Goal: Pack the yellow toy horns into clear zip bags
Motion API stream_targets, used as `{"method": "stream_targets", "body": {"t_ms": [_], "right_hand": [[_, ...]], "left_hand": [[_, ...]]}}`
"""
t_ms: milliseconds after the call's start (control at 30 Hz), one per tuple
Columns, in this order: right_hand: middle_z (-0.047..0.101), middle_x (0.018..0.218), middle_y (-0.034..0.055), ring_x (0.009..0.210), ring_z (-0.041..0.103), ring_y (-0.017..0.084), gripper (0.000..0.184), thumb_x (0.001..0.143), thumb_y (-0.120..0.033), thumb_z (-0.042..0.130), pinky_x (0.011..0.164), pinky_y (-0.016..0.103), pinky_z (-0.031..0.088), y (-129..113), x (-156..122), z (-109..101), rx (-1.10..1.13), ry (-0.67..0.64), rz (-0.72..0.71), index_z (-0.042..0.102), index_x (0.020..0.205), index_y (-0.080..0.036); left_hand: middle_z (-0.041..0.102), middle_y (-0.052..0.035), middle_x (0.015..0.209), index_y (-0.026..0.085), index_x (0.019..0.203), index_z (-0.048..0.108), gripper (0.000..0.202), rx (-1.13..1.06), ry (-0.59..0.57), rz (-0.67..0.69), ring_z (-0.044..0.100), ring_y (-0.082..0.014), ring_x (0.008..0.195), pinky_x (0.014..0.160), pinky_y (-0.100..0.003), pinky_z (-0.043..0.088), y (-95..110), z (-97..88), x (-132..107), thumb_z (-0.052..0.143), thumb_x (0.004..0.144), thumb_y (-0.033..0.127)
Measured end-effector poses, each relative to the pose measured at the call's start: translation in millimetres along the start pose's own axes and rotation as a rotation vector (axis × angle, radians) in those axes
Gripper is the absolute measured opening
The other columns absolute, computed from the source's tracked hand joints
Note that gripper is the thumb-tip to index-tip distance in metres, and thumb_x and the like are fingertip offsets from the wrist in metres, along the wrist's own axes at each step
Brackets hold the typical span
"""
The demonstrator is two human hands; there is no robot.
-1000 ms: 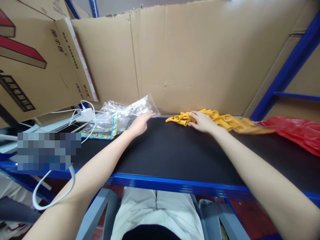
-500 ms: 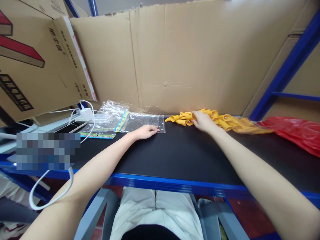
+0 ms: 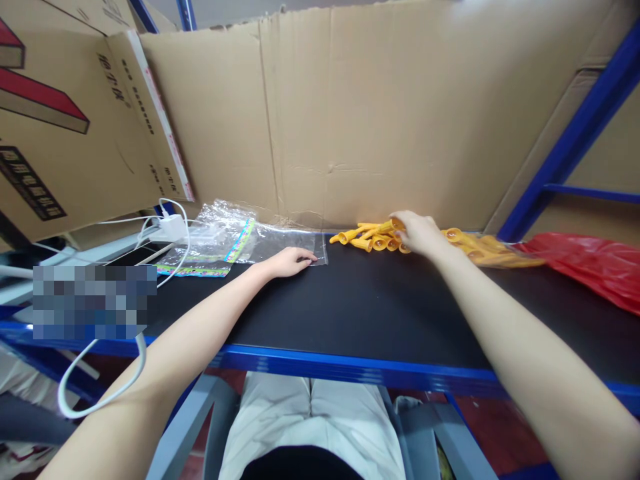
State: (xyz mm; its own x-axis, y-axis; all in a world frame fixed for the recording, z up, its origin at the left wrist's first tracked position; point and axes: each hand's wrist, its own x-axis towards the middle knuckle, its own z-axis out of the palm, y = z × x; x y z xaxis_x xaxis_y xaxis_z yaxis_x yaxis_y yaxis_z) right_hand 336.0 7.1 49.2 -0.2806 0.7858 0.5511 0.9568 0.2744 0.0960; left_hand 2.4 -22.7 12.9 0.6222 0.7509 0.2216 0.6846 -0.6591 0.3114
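My left hand [image 3: 290, 262] rests on the black table top, its fingers pinched at the near edge of a clear plastic bag [image 3: 280, 243] that lies flat. My right hand [image 3: 423, 235] is over a heap of yellow plastic pieces [image 3: 361, 244], tapered with flared, hollow ends. Its fingers are closed round one yellow piece [image 3: 398, 225], whose open end shows at the fingertips. More yellow pieces [image 3: 480, 250] lie to the right inside a clear wrapper. My palm hides part of the heap.
More clear bags with colourful printed strips [image 3: 240, 241] lie at the left, near a white plug [image 3: 173, 228] and cables. A red plastic bag [image 3: 590, 267] lies at the right. Behind stands a cardboard wall [image 3: 375, 120]. A blue rail [image 3: 350, 365] edges the table.
My right hand has moved a little to the right and up, with a yellow piece in its fingers, uncovering more of the heap. My left hand and the clear bag have shifted slightly left.
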Motion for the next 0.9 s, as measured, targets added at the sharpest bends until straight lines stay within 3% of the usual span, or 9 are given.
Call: {"method": "stream_targets", "body": {"t_ms": [167, 400, 600, 900], "right_hand": [[0.056, 0.110, 0.0102, 0.094, 0.054, 0.024, 0.042, 0.069, -0.013, 0.044, 0.075, 0.034, 0.043, 7.3, 1.1, -13.4, 0.056, 0.017, 0.042, 0.052, 0.110, -0.019], [0.057, 0.098, 0.0104, 0.086, 0.054, 0.025, 0.036, 0.064, -0.019, 0.051, 0.069, 0.036, 0.041, 4.0, -1.0, -23.7, 0.107, 0.030, 0.170, 0.052, 0.100, -0.019], [0.056, 0.099, 0.0114, 0.081, 0.053, 0.026, 0.032, 0.066, -0.019, 0.048, 0.066, 0.038, 0.039, -2.6, -5.0, -31.7, 0.133, 0.152, 0.293, 0.050, 0.098, -0.020], [0.056, 0.091, 0.0087, 0.078, 0.052, 0.023, 0.033, 0.070, -0.020, 0.045, 0.063, 0.034, 0.038, -21.7, -2.9, -31.5, 0.232, 0.341, 0.195, 0.045, 0.103, -0.021]], "left_hand": [[0.056, -0.0017, 0.119, 0.019, 0.109, 0.059, 0.032, 0.004, -0.006, 0.018, 0.050, -0.0153, 0.111, 0.096, -0.026, 0.034, -1.4, 0.2, 0.1, 0.042, 0.082, 0.025], [0.057, -0.0026, 0.118, 0.018, 0.110, 0.059, 0.033, 0.016, -0.005, 0.017, 0.050, -0.0150, 0.110, 0.095, -0.025, 0.035, -2.2, 0.4, -0.2, 0.041, 0.083, 0.025], [0.057, -0.0019, 0.118, 0.018, 0.110, 0.058, 0.033, 0.020, -0.002, 0.024, 0.051, -0.0150, 0.110, 0.096, -0.025, 0.035, -2.8, 0.7, -0.1, 0.041, 0.083, 0.025], [0.057, -0.0022, 0.118, 0.018, 0.110, 0.058, 0.033, 0.025, -0.006, 0.021, 0.051, -0.0154, 0.109, 0.095, -0.025, 0.035, -1.4, 0.4, -0.5, 0.041, 0.082, 0.024]]}}
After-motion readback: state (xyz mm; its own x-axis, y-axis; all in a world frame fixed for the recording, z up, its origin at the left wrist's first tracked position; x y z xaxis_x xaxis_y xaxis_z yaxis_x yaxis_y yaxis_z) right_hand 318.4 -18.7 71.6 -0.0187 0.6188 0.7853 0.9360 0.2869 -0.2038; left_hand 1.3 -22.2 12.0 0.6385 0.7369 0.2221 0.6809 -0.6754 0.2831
